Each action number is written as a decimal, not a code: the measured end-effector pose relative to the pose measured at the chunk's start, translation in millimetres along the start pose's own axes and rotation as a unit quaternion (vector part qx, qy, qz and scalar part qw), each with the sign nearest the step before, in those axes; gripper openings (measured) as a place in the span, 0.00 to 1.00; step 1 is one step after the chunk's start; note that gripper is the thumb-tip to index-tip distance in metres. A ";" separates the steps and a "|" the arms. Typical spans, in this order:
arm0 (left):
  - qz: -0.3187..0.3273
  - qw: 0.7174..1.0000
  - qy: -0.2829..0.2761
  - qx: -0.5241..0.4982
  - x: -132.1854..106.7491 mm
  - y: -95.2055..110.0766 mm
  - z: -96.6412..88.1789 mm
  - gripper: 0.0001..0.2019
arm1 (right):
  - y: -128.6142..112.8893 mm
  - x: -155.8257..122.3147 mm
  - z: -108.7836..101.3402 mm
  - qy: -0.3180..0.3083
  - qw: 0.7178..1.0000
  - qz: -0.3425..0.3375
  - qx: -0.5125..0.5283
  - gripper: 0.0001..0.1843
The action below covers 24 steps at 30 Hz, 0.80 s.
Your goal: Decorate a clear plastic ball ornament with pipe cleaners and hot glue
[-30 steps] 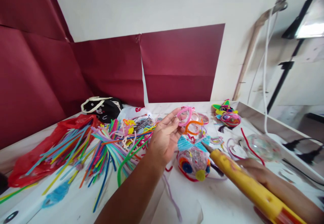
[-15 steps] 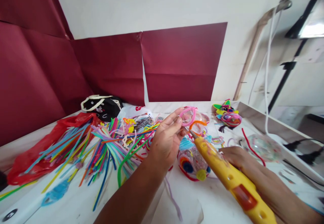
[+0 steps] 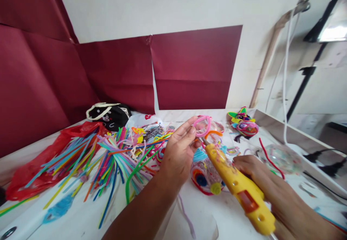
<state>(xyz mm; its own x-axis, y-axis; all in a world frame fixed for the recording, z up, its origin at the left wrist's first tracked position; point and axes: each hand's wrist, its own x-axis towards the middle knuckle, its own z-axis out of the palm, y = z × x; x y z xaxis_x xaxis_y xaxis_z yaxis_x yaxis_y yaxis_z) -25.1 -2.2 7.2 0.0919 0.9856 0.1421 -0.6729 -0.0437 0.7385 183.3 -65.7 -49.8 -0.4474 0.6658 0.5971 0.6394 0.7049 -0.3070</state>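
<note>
Left hand: fingers pinching pink ring, centre, above tabletop. Right hand: fingers wrapped round yellow glue gun, nozzle near ring's lower edge. Pipe cleaners lie left.

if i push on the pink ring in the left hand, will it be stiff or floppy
The pink ring probably keeps its shape rather than flopping, since its loop stands open beyond the left hand. It would likely bend under a push, being a thin strip. It is probably light too, with so little material in it.
</note>
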 end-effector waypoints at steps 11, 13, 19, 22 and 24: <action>0.016 1.000 -0.007 0.012 -1.0 -3.8 -1.5 0.16 | -8.7 4.7 0.9 0.039 0.977 -0.096 -0.187 0.20; 0.018 1.000 -0.003 0.016 -1.4 -4.1 -1.2 0.16 | -9.1 4.9 0.5 0.048 0.972 -0.104 -0.204 0.19; 0.023 1.000 -0.002 0.022 -2.1 -5.1 -0.8 0.16 | -15.3 12.8 -4.1 0.020 0.980 -0.098 -0.175 0.16; 0.022 0.999 0.003 0.024 -1.8 -5.0 -0.6 0.15 | -17.3 13.8 -3.8 0.016 0.982 -0.091 -0.163 0.16; 0.020 0.999 0.009 0.024 -1.6 -4.7 -0.1 0.14 | -18.2 13.6 -3.0 0.021 0.984 -0.090 -0.155 0.15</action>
<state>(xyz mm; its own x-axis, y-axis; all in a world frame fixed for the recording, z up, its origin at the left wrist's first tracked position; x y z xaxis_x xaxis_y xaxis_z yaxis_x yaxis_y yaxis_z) -22.2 -3.6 3.4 0.0518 0.9857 0.1605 -0.6402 -0.0906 0.7629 167.5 -70.2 -33.9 -0.5496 0.5215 0.6526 0.7142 0.6986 0.0432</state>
